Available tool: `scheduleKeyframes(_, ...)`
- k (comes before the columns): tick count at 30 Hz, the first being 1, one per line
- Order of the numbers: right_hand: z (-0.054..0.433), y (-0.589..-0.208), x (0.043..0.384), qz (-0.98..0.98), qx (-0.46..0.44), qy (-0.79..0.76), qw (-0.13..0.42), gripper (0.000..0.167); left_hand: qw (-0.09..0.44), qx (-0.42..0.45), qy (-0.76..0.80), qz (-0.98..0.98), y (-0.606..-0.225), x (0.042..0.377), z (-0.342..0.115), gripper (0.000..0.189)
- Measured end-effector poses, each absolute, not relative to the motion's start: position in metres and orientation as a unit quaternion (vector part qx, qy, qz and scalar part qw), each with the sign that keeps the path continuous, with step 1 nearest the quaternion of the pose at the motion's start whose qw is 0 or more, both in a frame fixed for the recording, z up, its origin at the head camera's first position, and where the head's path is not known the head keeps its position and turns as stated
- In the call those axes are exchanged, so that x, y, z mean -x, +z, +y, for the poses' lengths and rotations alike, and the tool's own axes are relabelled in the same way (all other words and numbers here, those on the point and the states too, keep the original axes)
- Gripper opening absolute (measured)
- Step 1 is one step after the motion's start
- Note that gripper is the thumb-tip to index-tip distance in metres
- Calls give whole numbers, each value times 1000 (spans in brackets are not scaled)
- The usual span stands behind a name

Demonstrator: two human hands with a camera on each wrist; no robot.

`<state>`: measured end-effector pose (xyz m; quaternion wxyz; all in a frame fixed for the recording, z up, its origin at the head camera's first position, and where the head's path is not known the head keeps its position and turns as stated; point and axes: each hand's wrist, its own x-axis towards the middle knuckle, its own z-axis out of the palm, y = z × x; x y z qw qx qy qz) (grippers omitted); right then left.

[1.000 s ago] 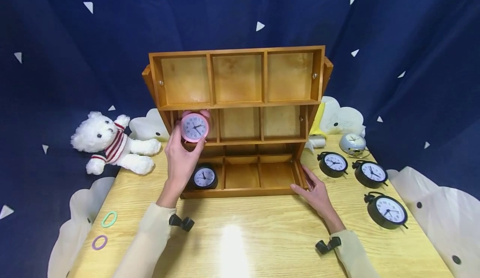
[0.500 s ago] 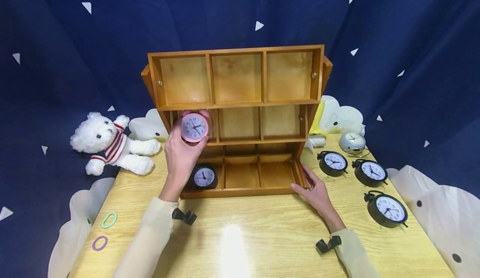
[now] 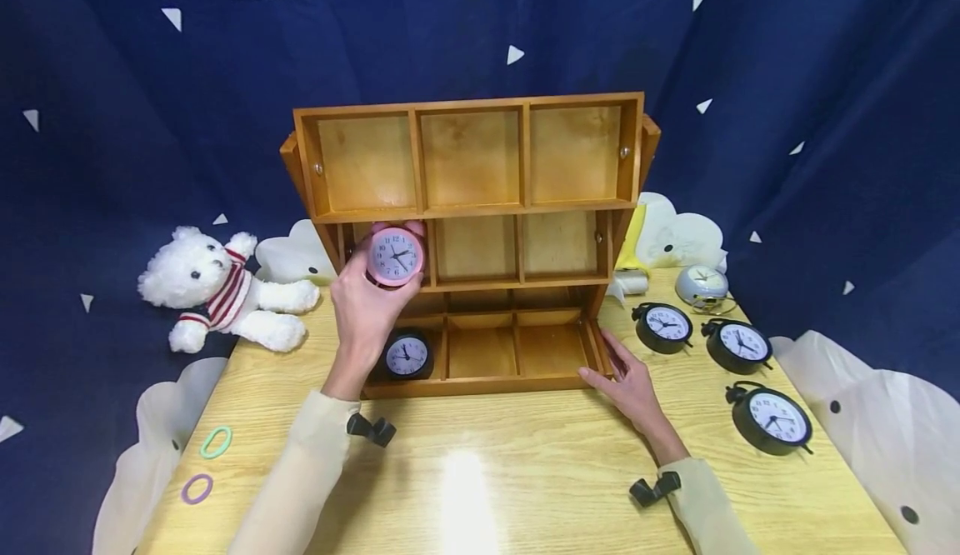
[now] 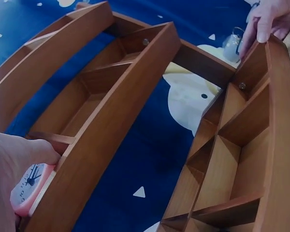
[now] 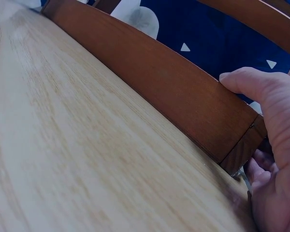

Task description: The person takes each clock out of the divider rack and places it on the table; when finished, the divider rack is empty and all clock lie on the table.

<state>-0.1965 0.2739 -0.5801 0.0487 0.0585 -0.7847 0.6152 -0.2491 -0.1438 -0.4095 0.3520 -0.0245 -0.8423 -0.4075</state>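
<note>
My left hand (image 3: 363, 309) holds a pink twin-bell alarm clock (image 3: 395, 256) by its sides, at the left compartment of the middle tier of a brown wooden shelf (image 3: 480, 386). In the left wrist view the thumb lies along the pink clock (image 4: 26, 188), by the tier's front board. My right hand (image 3: 633, 388) grips the bottom tier's right end; the right wrist view has its thumb on the board's upper edge and the fingers round the end. A black round clock (image 3: 407, 356) stands in the bottom left compartment.
Several more clocks are on the table's right side, among them a black twin-bell clock (image 3: 771, 417) and a grey-blue clock (image 3: 702, 287). At left lie a white teddy bear (image 3: 225, 288), a green ring (image 3: 216, 442) and a purple ring (image 3: 197, 488). A dark blue curtain (image 3: 480, 22) hangs behind.
The pink clock and my left hand have shifted slightly to the right within the middle left compartment. My right hand keeps its hold on the shelf's end.
</note>
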Motion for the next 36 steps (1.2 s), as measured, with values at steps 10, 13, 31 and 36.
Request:
scheduleKeyframes(10,273,-583,196,-784,-54,617,44,83,329,17,-425,-843,-415,253,-146,88)
scheduleKeyframes(13,274,-584,196,-787,-53,613,44,83,335,17,-429,-839,-417,254,-147,85)
scheduleKeyframes(31,273,-581,197,-783,-56,618,46,83,402,38,-445,-799,-409,248,-150,75)
scheduleKeyframes(36,274,-580,196,-779,-53,623,44,84,420,35,-442,-792,-407,240,-150,75)
